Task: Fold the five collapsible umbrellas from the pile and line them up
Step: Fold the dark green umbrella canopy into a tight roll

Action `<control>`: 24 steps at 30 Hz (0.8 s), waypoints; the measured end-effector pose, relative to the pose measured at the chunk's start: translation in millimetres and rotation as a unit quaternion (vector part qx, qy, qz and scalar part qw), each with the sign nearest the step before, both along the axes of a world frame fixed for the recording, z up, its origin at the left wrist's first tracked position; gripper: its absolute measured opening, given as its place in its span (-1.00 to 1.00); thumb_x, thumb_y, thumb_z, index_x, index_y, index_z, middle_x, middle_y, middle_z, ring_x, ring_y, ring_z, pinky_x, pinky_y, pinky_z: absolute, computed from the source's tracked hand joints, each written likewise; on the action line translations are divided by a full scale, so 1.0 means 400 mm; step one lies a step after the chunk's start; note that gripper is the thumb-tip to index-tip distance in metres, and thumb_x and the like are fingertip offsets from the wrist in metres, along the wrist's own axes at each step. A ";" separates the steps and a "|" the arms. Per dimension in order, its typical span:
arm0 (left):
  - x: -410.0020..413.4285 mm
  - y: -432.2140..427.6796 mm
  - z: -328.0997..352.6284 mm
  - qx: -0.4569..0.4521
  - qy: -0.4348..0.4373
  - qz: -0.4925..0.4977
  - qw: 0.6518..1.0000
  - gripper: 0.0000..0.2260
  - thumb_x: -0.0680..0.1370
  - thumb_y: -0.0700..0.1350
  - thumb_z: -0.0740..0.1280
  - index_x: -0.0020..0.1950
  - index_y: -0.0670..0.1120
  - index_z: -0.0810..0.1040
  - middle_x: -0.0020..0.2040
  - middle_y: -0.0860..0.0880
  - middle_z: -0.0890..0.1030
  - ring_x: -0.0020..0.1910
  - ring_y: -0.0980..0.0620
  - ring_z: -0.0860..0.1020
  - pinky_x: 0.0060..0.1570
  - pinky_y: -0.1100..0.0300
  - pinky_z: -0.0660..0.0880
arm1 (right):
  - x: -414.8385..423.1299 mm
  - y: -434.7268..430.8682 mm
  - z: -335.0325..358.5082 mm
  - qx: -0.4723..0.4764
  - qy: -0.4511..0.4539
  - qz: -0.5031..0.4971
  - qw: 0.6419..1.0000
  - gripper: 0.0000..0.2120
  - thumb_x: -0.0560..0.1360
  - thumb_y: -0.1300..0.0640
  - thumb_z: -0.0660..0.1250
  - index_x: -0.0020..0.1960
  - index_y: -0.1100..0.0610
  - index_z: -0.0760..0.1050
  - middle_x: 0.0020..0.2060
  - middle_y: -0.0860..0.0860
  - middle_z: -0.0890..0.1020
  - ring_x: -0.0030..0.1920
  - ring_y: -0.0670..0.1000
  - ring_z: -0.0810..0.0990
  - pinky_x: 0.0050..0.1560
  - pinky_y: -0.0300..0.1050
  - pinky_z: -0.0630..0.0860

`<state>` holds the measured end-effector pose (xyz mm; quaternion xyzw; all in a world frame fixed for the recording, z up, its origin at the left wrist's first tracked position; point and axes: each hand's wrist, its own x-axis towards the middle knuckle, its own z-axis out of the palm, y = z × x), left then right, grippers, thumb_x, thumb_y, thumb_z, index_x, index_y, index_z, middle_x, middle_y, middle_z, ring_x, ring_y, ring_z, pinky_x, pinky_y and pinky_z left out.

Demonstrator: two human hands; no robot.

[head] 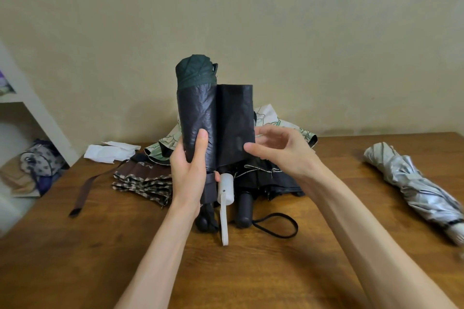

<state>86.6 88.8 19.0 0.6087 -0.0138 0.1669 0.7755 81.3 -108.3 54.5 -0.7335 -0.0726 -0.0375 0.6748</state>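
Above the wooden table's middle, my left hand grips the dark umbrella upright, so my half-open right hand should wrap its loose flap tight.

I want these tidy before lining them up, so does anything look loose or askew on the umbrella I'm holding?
Yes. On the dark umbrella, gripped by your left hand, one canopy flap sticks out unwrapped toward your right hand.

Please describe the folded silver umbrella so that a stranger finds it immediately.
Look at the wooden table, then its right side, away from the central pile. The silver umbrella lies there alone, shiny and crinkled; the others are dark or patterned.
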 end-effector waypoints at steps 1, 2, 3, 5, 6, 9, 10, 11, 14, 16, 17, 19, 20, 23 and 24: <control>0.000 0.002 0.001 -0.008 0.005 0.006 1.000 -0.64 0.65 0.16 0.38 0.26 -0.09 0.60 0.00 -0.09 0.70 -0.13 -0.10 0.66 -0.28 0.04 0.60 | 0.004 0.004 -0.006 -0.014 -0.016 -0.017 1.000 -0.91 0.52 0.19 0.58 0.00 0.15 0.72 -0.21 0.00 0.75 -0.23 -0.15 0.66 -0.10 -0.32 0.55; 0.000 0.003 0.001 -0.013 0.007 0.010 1.000 -0.62 0.64 0.18 0.39 0.26 -0.09 0.61 0.01 -0.09 0.71 -0.12 -0.13 0.66 -0.25 -0.01 0.62 | 0.008 0.007 -0.013 -0.026 -0.028 -0.034 0.999 -0.92 0.53 0.18 0.58 -0.03 0.17 0.73 -0.22 0.02 0.75 -0.25 -0.14 0.66 -0.10 -0.29 0.56; 0.002 0.003 0.000 -0.016 0.006 0.016 1.000 -0.60 0.63 0.22 0.40 0.26 -0.06 0.62 0.07 -0.10 0.72 -0.03 -0.22 0.68 -0.11 -0.12 0.65 | 0.011 0.012 -0.020 -0.031 -0.034 -0.047 0.998 -0.92 0.53 0.16 0.58 -0.05 0.17 0.73 -0.25 0.02 0.74 -0.27 -0.13 0.64 -0.11 -0.26 0.56; 0.000 0.003 0.002 -0.026 -0.004 0.025 0.999 -0.56 0.60 0.28 0.42 0.29 -0.01 0.63 0.19 -0.13 0.71 0.22 -0.35 0.65 0.21 -0.38 0.57 | 0.018 0.020 -0.031 -0.028 -0.035 -0.060 0.997 -0.93 0.54 0.17 0.57 -0.07 0.16 0.73 -0.30 -0.01 0.71 -0.31 -0.12 0.62 -0.14 -0.26 0.57; -0.001 0.002 0.004 -0.035 -0.005 0.028 0.999 -0.55 0.59 0.29 0.42 0.30 -0.01 0.63 0.22 -0.14 0.70 0.27 -0.36 0.62 0.29 -0.46 0.51 | 0.019 0.024 -0.034 -0.022 -0.032 -0.067 0.997 -0.94 0.55 0.18 0.56 -0.08 0.16 0.72 -0.31 -0.02 0.71 -0.31 -0.12 0.63 -0.15 -0.26 0.58; 0.002 -0.001 0.003 -0.052 -0.003 0.048 0.998 -0.57 0.59 0.27 0.42 0.32 0.02 0.62 0.23 -0.10 0.71 0.29 -0.32 0.63 0.31 -0.52 0.46 | 0.020 0.030 -0.040 0.000 -0.019 -0.074 0.997 -0.95 0.57 0.22 0.53 -0.07 0.13 0.71 -0.35 -0.03 0.71 -0.33 -0.16 0.65 -0.19 -0.32 0.56; 0.001 -0.002 0.005 -0.057 -0.001 0.048 0.997 -0.56 0.59 0.28 0.42 0.33 0.03 0.62 0.24 -0.08 0.71 0.29 -0.30 0.63 0.31 -0.52 0.46 | 0.020 0.031 -0.040 0.003 -0.016 -0.069 0.998 -0.94 0.59 0.25 0.50 -0.05 0.13 0.71 -0.34 -0.02 0.72 -0.32 -0.16 0.67 -0.19 -0.33 0.56; 0.001 -0.002 0.005 -0.061 0.001 0.047 0.997 -0.55 0.58 0.28 0.42 0.33 0.04 0.62 0.24 -0.07 0.71 0.30 -0.28 0.64 0.32 -0.51 0.46 | 0.022 0.030 -0.041 -0.001 -0.015 -0.060 0.998 -0.94 0.60 0.27 0.48 -0.02 0.16 0.72 -0.30 0.02 0.74 -0.29 -0.14 0.69 -0.18 -0.32 0.56; 0.001 0.002 0.004 -0.073 0.012 0.037 0.997 -0.52 0.56 0.31 0.43 0.35 0.03 0.60 0.25 -0.07 0.70 0.29 -0.28 0.64 0.31 -0.49 0.48 | 0.025 0.022 -0.040 -0.036 -0.029 -0.017 0.999 -0.89 0.64 0.30 0.42 0.05 0.19 0.73 -0.19 0.05 0.77 -0.20 -0.13 0.70 -0.11 -0.30 0.56; 0.001 0.002 0.005 -0.073 0.019 0.030 0.997 -0.50 0.55 0.32 0.43 0.35 0.03 0.60 0.25 -0.08 0.71 0.29 -0.28 0.64 0.31 -0.47 0.49 | 0.022 0.023 -0.037 -0.057 -0.045 -0.004 0.997 -0.93 0.62 0.22 0.46 0.04 0.11 0.72 -0.21 -0.05 0.75 -0.17 -0.17 0.69 -0.01 -0.33 0.55; 0.001 0.003 0.004 -0.068 0.019 0.027 0.997 -0.48 0.55 0.34 0.43 0.35 0.03 0.60 0.24 -0.08 0.71 0.28 -0.28 0.64 0.32 -0.47 0.49 | 0.019 0.026 -0.036 -0.060 -0.050 -0.002 0.997 -0.95 0.60 0.15 0.51 0.05 0.09 0.72 -0.18 -0.04 0.76 -0.13 -0.15 0.70 0.03 -0.32 0.55; 0.002 0.003 0.003 -0.061 0.015 0.023 0.998 -0.47 0.54 0.35 0.44 0.34 0.03 0.60 0.23 -0.09 0.71 0.26 -0.30 0.65 0.30 -0.47 0.49 | 0.015 0.033 -0.041 -0.049 -0.052 -0.023 0.997 -0.85 0.56 0.05 0.55 0.02 0.14 0.73 -0.15 0.02 0.78 -0.15 -0.12 0.69 0.04 -0.24 0.58; 0.001 0.002 0.004 -0.060 0.014 0.025 0.998 -0.48 0.54 0.34 0.44 0.33 0.02 0.61 0.22 -0.09 0.71 0.25 -0.30 0.65 0.29 -0.47 0.50 | 0.014 0.034 -0.041 -0.046 -0.050 -0.038 0.997 -0.81 0.57 0.04 0.54 -0.03 0.18 0.72 -0.20 0.04 0.78 -0.21 -0.13 0.66 0.01 -0.20 0.58; -0.001 -0.003 0.005 -0.064 0.011 0.052 0.997 -0.58 0.60 0.27 0.42 0.34 0.05 0.61 0.23 -0.02 0.72 0.25 -0.17 0.68 0.29 -0.44 0.53 | 0.017 0.024 -0.035 -0.057 -0.035 -0.024 0.997 -0.75 0.60 0.08 0.49 -0.10 0.26 0.68 -0.26 0.07 0.77 -0.27 -0.13 0.65 -0.05 -0.19 0.59; -0.001 -0.004 0.007 -0.070 0.013 0.061 0.996 -0.61 0.62 0.24 0.40 0.35 0.07 0.61 0.24 0.01 0.72 0.25 -0.12 0.68 0.29 -0.42 0.53 | 0.016 0.019 -0.029 -0.059 -0.036 0.004 0.998 -0.76 0.62 0.11 0.47 -0.10 0.28 0.68 -0.24 0.09 0.77 -0.24 -0.10 0.68 -0.05 -0.20 0.62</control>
